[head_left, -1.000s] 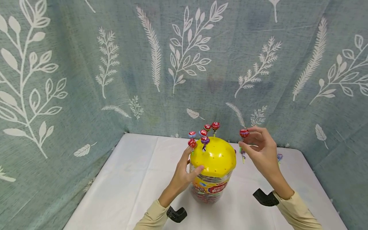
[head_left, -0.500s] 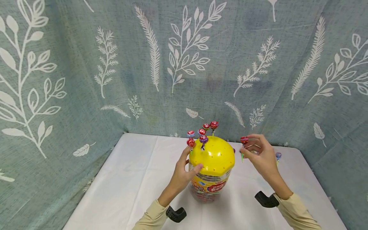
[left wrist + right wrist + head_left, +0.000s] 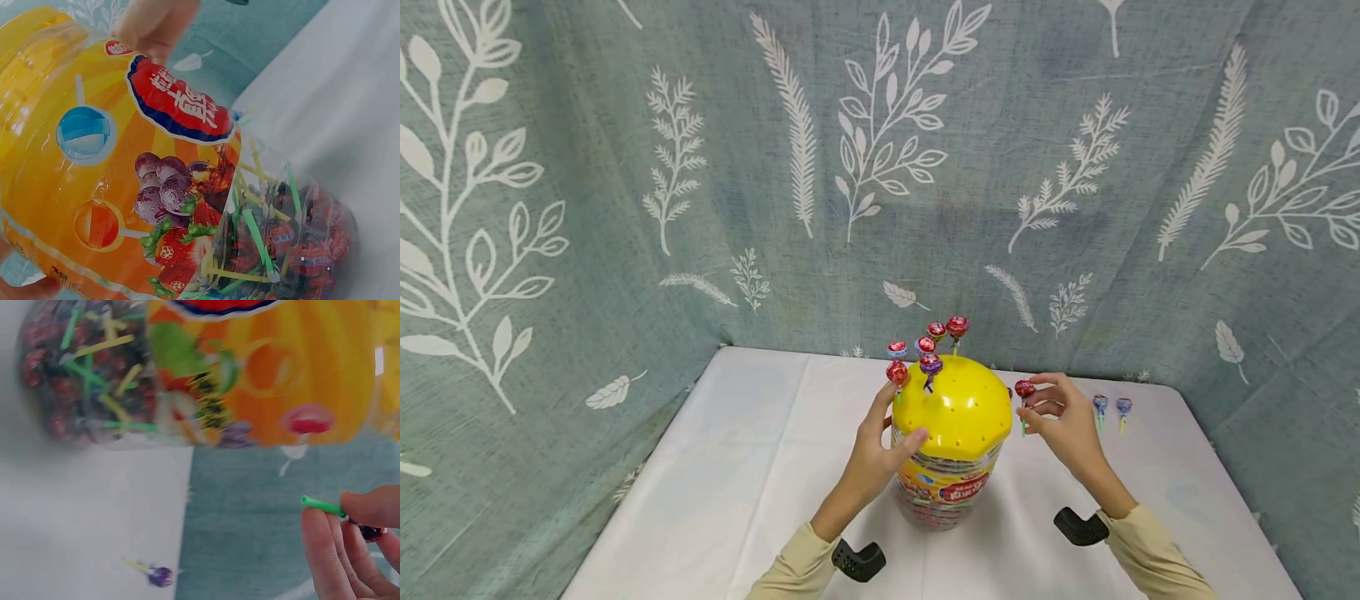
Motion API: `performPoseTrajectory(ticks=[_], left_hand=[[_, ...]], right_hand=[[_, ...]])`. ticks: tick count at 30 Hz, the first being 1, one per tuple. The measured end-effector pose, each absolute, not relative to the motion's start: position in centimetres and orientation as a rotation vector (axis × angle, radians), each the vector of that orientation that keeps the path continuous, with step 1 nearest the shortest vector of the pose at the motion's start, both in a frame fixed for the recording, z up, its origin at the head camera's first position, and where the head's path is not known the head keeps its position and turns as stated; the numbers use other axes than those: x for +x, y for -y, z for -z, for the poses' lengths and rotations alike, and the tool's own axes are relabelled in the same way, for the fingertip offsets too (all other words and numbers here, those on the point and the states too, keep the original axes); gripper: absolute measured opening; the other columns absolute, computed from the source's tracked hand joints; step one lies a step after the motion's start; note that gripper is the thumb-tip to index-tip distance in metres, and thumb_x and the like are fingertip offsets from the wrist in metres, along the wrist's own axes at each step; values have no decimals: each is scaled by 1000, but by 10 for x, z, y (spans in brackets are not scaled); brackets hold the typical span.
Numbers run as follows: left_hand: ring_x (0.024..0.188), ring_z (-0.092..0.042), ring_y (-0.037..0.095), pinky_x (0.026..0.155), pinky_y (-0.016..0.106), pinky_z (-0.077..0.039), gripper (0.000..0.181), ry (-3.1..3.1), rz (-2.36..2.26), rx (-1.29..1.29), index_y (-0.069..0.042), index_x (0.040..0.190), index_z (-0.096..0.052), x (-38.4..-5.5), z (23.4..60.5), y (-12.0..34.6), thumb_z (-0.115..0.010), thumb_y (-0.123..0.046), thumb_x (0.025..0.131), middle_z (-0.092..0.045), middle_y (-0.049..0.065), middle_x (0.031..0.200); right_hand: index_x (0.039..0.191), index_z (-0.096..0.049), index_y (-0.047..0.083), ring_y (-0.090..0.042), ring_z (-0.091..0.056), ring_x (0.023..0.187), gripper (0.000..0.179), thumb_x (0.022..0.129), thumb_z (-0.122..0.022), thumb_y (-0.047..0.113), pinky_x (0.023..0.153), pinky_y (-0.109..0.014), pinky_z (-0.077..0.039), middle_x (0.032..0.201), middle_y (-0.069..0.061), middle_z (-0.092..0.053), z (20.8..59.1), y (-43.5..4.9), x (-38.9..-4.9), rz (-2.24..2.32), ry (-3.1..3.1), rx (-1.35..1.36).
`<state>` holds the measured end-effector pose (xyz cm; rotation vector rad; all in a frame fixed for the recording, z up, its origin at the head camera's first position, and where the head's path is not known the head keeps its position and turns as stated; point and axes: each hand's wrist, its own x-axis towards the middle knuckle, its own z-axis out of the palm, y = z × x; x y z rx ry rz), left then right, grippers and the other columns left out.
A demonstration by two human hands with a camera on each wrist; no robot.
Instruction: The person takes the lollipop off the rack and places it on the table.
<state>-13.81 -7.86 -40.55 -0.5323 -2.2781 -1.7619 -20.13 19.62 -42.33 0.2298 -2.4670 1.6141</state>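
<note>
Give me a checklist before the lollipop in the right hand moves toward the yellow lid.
1. Jar upright on the table: ok.
2. Left hand holding the yellow lid: ok.
3. Right hand pinching the lollipop, green stick end exposed: ok.
4. Unfilled holes on the lid: ok, several visible.
5. Stick lined up over a hole: not ok, it's beside the lid.
6. Stick fits the hole: cannot tell, holes look too small to judge.

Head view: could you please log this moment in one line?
left hand: holds yellow lid; right hand: pinches lollipop; table: other lollipops
</note>
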Motion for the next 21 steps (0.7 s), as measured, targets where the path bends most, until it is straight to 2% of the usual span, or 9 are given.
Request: performPoseTrajectory(ticks=[21], left_hand=[[135,-31,35,98,60,-35,65,2275,1755,-521,-8,145,-32,-138,407,78,-60,-20,87,-31,16,149]], right_hand=[[120,-51,4,-24,-65,71,48,78,-73,-1,58,-32,-56,90,-16,-59,487,-199,-223,-1642,2638,-12]])
